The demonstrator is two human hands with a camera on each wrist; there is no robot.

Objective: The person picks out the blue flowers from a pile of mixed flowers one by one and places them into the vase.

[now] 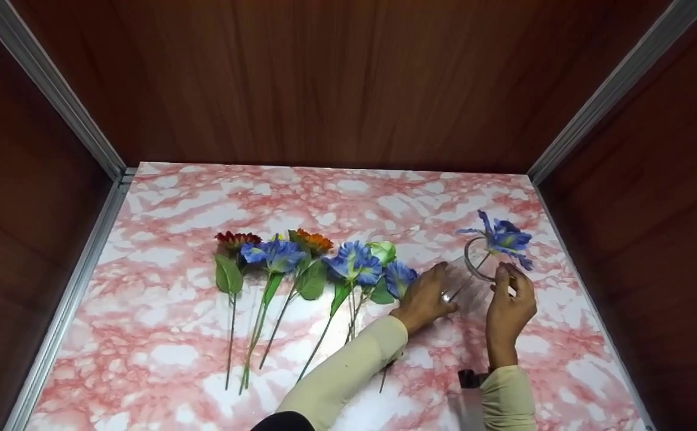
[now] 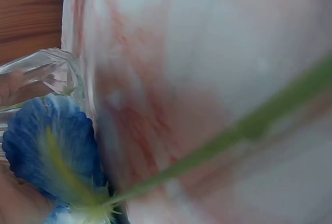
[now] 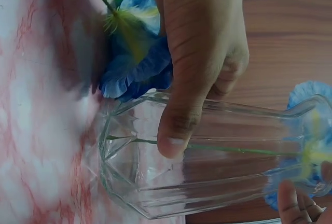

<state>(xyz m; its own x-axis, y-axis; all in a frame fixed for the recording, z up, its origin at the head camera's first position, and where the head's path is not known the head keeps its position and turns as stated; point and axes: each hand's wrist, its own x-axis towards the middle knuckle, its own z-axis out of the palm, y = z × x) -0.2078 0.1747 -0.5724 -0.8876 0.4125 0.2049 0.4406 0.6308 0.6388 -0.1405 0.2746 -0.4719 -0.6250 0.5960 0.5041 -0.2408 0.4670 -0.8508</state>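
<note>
A clear glass vase (image 1: pixel 466 290), ribbed and faceted at its base, is tilted with its mouth toward the upper right. My left hand (image 1: pixel 425 299) grips it around the lower body; in the right wrist view that thumb (image 3: pixel 179 136) lies across the glass. At the mouth, my right hand (image 1: pixel 511 305) pinches the rim between thumb and fingers. One blue artificial flower (image 1: pixel 507 236) stands in the vase, its bloom outside the rim and its green stem (image 3: pixel 241 150) running inside toward the base. Another blue flower (image 1: pixel 400 278) lies right beside my left hand, partly hidden by it.
Left of the vase, several artificial flowers lie in a row, among them a dark red flower (image 1: pixel 237 239), an orange flower (image 1: pixel 313 240) and a pale green bloom (image 1: pixel 383 251). The marbled pink tabletop (image 1: pixel 169 353) is bounded by dark wooden panels (image 1: pixel 324 84) and metal posts.
</note>
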